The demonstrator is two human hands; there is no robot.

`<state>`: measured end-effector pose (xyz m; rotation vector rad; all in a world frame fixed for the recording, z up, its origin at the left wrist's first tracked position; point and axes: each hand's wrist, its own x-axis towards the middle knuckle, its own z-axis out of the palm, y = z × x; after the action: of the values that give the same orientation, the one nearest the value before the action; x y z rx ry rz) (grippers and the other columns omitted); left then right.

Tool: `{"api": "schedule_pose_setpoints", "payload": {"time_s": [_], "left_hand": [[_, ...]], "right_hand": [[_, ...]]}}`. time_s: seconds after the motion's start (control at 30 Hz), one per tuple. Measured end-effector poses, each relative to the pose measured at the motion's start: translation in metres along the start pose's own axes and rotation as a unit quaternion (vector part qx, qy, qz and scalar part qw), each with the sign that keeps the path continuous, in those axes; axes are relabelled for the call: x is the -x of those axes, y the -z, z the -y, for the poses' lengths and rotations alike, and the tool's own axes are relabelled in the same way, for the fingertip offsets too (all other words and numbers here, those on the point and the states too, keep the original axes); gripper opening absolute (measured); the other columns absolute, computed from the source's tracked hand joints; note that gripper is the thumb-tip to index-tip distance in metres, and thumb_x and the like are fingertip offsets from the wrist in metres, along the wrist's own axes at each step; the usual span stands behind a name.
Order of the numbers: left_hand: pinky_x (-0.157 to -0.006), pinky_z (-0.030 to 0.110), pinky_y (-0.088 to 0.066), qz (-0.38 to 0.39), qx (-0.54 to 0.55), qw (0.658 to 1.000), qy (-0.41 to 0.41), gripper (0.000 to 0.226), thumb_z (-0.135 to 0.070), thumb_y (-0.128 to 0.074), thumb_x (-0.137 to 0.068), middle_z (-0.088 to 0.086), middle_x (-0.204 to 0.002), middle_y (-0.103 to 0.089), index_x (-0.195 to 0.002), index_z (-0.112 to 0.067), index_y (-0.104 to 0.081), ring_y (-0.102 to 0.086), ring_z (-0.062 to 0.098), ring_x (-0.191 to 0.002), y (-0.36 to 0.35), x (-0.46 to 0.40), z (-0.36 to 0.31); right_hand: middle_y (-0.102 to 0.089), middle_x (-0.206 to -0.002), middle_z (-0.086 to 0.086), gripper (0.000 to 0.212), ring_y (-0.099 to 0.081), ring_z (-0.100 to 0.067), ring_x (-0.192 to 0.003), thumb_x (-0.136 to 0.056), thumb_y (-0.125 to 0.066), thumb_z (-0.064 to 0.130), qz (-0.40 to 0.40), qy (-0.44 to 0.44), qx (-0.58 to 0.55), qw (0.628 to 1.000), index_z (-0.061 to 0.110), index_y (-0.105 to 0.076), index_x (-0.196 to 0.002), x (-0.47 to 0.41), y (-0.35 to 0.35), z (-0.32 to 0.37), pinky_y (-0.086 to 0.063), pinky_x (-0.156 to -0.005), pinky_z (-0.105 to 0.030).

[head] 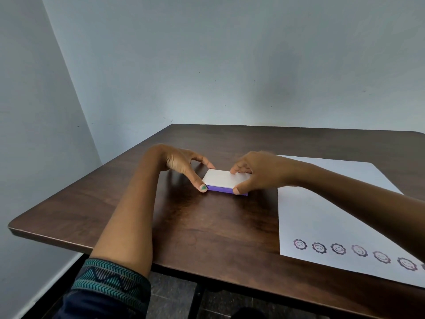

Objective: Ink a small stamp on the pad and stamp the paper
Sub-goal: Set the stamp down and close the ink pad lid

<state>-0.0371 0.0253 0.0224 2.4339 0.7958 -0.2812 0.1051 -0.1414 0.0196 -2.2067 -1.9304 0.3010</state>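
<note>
I pinch the flat purple ink pad with its white lid (226, 180) mid-table beside the white paper sheet (322, 215): left hand (181, 163) braces one end, right hand (257, 171) grips the lid edges, probably to open it.

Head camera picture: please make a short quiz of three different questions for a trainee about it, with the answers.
1. True or false: the white lid of the flat purple ink pad case is closed.
2. Which hands touch the case? A) left only B) right only C) both
3. Fill in: the row of flower-face stamp prints lies along the ___ edge of the white paper sheet.

Key: 1 true. 2 C: left hand and right hand grip opposite ends. 3 near.
</note>
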Motion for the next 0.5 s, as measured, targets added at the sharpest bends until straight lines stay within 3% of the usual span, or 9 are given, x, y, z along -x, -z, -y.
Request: {"api": "schedule_pose_setpoints", "payload": {"time_s": [0.13, 0.3, 0.5], "left_hand": [[-0.111, 0.036, -0.027, -0.008, -0.015, 1.000, 0.011, 0.064, -0.041, -0.084, -0.060, -0.007, -0.134, -0.037, -0.116, -0.045, -0.053, -0.031, 0.017, -0.120, -0.0001, -0.0018, -0.0006], [-0.109, 0.033, -0.028, -0.006, -0.025, 1.000, 0.013, 0.071, -0.050, -0.082, -0.048, -0.008, -0.131, -0.038, -0.113, -0.047, -0.052, -0.033, 0.016, -0.121, -0.0001, -0.0027, 0.0000], [-0.109, 0.030, -0.025, 0.002, 0.017, 1.000, -0.024, 0.078, -0.050, -0.076, -0.058, -0.005, -0.143, -0.032, -0.128, -0.041, -0.042, -0.030, 0.014, -0.126, -0.0028, -0.0033, -0.0038]], "right_hand": [[-0.050, -0.140, -0.005, 0.060, -0.046, -0.022, -0.126, -0.081, -0.068, 0.032, 0.008, -0.004, 0.009, 1.000, 0.014, -0.048, -0.134, -0.0037, 0.0002, -0.0010, -0.038, -0.098, -0.027], [-0.048, -0.141, -0.006, 0.057, -0.044, -0.024, -0.127, -0.084, -0.065, 0.030, 0.003, -0.003, 0.026, 1.000, 0.013, -0.045, -0.135, -0.0055, -0.0021, -0.0005, -0.032, -0.086, -0.023], [-0.044, -0.146, -0.004, 0.063, -0.041, -0.021, -0.132, -0.079, -0.069, 0.034, -0.053, 0.010, 0.011, 0.998, 0.014, -0.046, -0.135, 0.0007, -0.0011, -0.0059, -0.034, -0.103, -0.030]]}}
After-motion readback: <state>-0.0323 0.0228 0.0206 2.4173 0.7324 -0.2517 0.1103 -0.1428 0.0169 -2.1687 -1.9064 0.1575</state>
